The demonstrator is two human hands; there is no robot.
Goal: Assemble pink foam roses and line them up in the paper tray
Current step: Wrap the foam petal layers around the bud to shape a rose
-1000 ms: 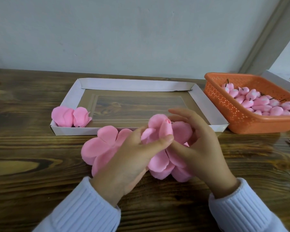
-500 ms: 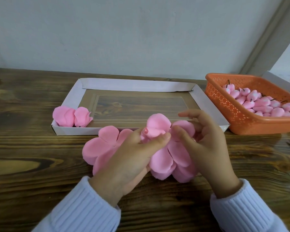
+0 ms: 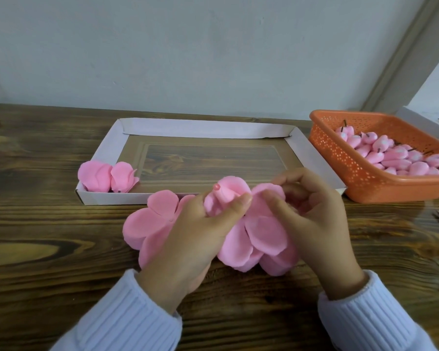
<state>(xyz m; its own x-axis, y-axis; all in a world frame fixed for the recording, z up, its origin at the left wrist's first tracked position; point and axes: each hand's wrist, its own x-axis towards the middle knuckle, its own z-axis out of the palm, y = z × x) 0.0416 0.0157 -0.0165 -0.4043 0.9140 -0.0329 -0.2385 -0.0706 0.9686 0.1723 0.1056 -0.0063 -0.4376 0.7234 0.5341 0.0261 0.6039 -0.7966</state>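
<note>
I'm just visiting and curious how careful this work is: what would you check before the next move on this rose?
1. Bud pinched by left hand: ok.
2. Right hand holds a petal: ok.
3. Rose wrapped shut: not ok, lower petals spread open.
4. Tray has room beside the two roses: ok.
5. Spare petals on the table by the left hand: ok.
6. Petal fixed to bud: cannot tell.
</note>
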